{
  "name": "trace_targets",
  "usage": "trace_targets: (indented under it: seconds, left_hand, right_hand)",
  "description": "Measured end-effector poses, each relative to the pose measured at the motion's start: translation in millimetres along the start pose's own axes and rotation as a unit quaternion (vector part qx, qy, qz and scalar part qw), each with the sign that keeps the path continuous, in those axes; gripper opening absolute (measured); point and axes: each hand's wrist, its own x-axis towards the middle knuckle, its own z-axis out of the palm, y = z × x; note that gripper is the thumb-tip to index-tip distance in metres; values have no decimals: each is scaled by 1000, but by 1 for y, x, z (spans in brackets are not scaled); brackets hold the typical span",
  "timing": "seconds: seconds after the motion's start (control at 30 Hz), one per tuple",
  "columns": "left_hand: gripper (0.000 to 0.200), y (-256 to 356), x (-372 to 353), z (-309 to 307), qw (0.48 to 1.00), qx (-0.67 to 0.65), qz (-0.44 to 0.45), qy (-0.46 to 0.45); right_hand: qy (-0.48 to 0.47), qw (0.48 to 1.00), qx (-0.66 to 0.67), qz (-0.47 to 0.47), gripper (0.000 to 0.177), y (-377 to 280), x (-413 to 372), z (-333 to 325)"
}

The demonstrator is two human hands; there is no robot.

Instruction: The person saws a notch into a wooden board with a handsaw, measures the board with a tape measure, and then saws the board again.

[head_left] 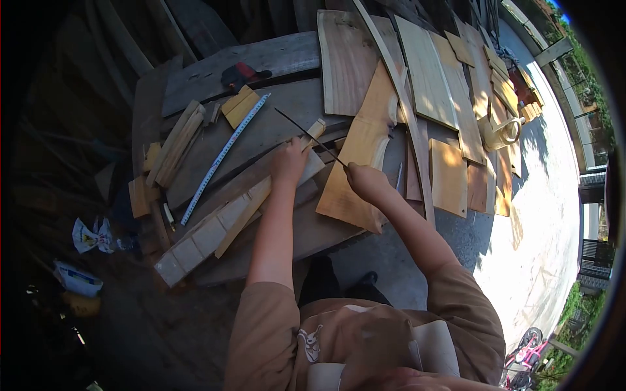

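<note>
- Our left hand [290,159] is closed around a narrow wood stick [316,128] above the middle of the table [287,96], its end poking out past our fingers.
- Our right hand [368,182] is clamped on one end of a thin dark rod [290,120]; the rod crosses the stick in view, but we cannot tell whether they touch.
- Just beyond the rod's free tip we have bare tabletop, reaching up to a dark gap along the grey plank [261,57].
- On our left, a tape measure [225,160] lies stretched out, well apart from our hand, with loose sticks [177,144] beyond it.
- Room is tighter on our right: a wide board [370,120] lies beneath our right hand, and a long curved strip [415,135] runs just beside it.
- The tabletop is grey and worn, with a cap [244,75] near its far side.
- Farther right, more boards [427,72] and a jug [501,133] border sunlit ground [544,241], where a pink bicycle [525,352] stands.
</note>
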Motion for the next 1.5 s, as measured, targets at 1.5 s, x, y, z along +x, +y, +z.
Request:
trace_targets:
  seconds: [1.5]
  left_hand:
    - [57,-46,-12,-22,986,-113,-35,-116]
  right_hand:
    - [1,973,127,194,34,82,-123,68]
